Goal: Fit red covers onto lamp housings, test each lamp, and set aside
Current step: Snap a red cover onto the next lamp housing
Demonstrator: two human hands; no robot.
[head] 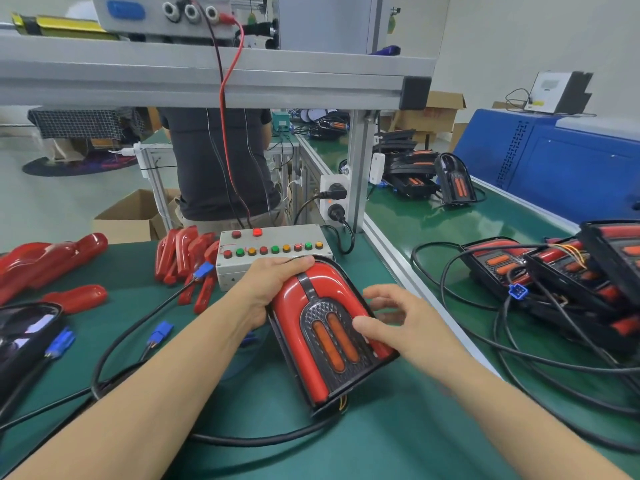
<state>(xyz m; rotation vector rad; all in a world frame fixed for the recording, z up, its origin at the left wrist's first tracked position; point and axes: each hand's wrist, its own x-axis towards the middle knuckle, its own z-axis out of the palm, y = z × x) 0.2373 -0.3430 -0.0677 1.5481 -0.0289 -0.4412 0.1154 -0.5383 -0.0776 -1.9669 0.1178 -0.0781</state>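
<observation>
A black lamp housing [349, 386] with a red arched cover [294, 327] and two orange lenses lies tilted on the green mat in the middle. My left hand [273, 282] grips its top left corner, fingers curled over the rounded end. My right hand [401, 320] hovers over the lamp's right edge, fingers loosely spread, thumb near the red cover. Loose red covers [183, 258] stand in a stack left of the grey test box [273, 251] with its row of coloured buttons.
More red covers [52, 265] lie at the far left. Finished lamps with black cables [561, 282] pile up at the right. Blue connectors [161, 332] and cables cross the mat. An aluminium frame post [358, 168] and a person's back stand behind the box.
</observation>
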